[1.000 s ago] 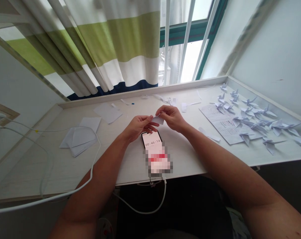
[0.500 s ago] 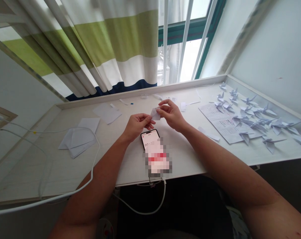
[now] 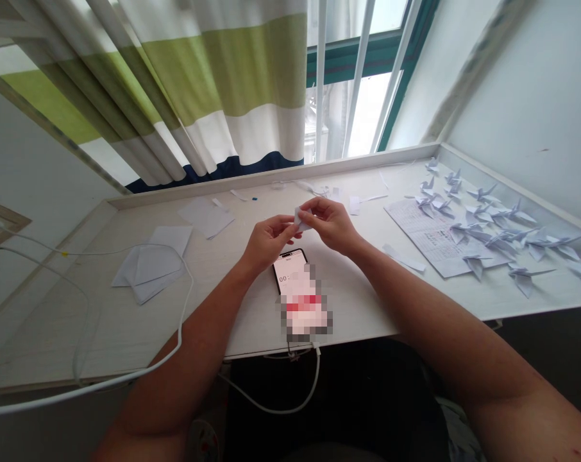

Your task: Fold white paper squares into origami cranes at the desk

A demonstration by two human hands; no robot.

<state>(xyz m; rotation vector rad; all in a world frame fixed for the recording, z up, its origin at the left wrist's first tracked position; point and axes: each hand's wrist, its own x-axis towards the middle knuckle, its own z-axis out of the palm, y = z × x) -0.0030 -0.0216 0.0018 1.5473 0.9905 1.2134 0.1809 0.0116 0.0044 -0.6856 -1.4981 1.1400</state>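
A small folded piece of white paper (image 3: 301,219) is pinched between my left hand (image 3: 270,242) and my right hand (image 3: 331,224), above the desk. My fingers hide most of it. Just below my hands, a black-framed smartphone (image 3: 288,273) lies on the pale desk (image 3: 237,301), its screen lit with a timer. A blurred patch covers much of the screen. Nearest my left forearm is a loose pile of white paper squares (image 3: 151,269).
Several folded paper cranes (image 3: 492,234) stand on and around a printed sheet (image 3: 428,237) at the right. A white paper square (image 3: 206,218) and paper scraps lie along the back. A white cable (image 3: 179,340) crosses my left arm. A striped curtain (image 3: 223,83) hangs behind.
My hands have drawn closer together, and my right fingers now cover more of the folded paper. The paper stays pinched between both hands.
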